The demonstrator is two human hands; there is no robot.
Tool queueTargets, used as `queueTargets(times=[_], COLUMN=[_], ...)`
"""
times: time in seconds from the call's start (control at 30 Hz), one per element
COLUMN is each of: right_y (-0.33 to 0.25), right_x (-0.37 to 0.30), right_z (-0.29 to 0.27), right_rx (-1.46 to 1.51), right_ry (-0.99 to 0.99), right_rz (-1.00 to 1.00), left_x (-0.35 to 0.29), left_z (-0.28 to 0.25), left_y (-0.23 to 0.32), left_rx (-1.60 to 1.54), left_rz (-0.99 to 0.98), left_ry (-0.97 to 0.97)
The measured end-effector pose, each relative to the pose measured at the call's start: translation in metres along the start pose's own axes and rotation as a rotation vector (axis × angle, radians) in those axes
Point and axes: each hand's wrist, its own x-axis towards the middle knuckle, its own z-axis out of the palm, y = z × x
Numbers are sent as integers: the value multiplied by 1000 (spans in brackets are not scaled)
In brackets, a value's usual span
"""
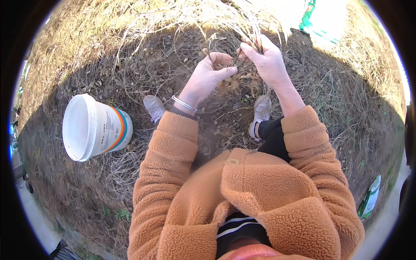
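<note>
My right hand [269, 65] pinches a bunch of long, dry, straw-coloured plant stalks [250, 27], thumb pressed over the stems. Those stalks spread away toward the sunlit far ground. To its left, my left hand [207, 77] is beside the lower ends of the stalks, thumb and curved fingers apart, with nothing visible between them. A silvery bracelet [184, 104] circles my left wrist. Small pale pods or clods [149, 51] lie scattered among the dried plants below; which of the two they are is hard to tell.
A white plastic bucket [116, 130] with coloured stripes stands to my left, beside my left shoe [154, 107]. My right shoe [260, 113] rests on bare soil [232, 115]. Green-and-white bags lie far right [307, 17] and near right [370, 197]. Dry stalks cover the ground.
</note>
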Motion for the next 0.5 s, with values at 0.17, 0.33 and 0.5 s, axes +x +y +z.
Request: queueTargets(times=[0.17,0.33,0.5], right_y=[-7,-32,-22], right_x=[0,8,-1], right_z=[3,-42,-74], right_rx=[-279,-321,68], right_ry=[27,433,163], right_rz=[-101,-484,223], left_x=[1,6,3], left_z=[4,-1,-12], left_y=[-3,-4,2], left_rx=[-52,-213,-302], left_rz=[21,101,146], left_ry=[-45,46,105])
